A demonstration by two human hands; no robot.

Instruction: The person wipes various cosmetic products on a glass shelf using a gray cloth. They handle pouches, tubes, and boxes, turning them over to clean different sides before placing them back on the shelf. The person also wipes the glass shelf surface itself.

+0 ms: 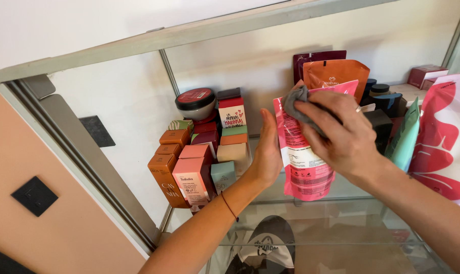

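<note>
- Pink pouch (303, 162) stands on the glass shelf (351, 203), mid-wipe.
- Left hand (267, 152), fingers flat, steadies its edge.
- Right hand (341, 133) presses a grey cloth (297, 105), clamped, near its top.
- Boxes (189, 167) and other pouches (443, 137) stand untouched.

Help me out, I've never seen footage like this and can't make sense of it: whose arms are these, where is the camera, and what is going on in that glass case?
There is no machine here. The camera sits on a person's head and looks down, so the two bare arms reaching in are that person's own. In front is a glass display case with a glass shelf. The left hand steadies the edge of a pink refill pouch standing on the shelf. The right hand presses a small grey cloth against the pouch's top. To the left stand orange and pink boxes and a round jar with a red lid. Behind and to the right are an orange pouch, dark bottles and a large pink-patterned pouch.
</note>
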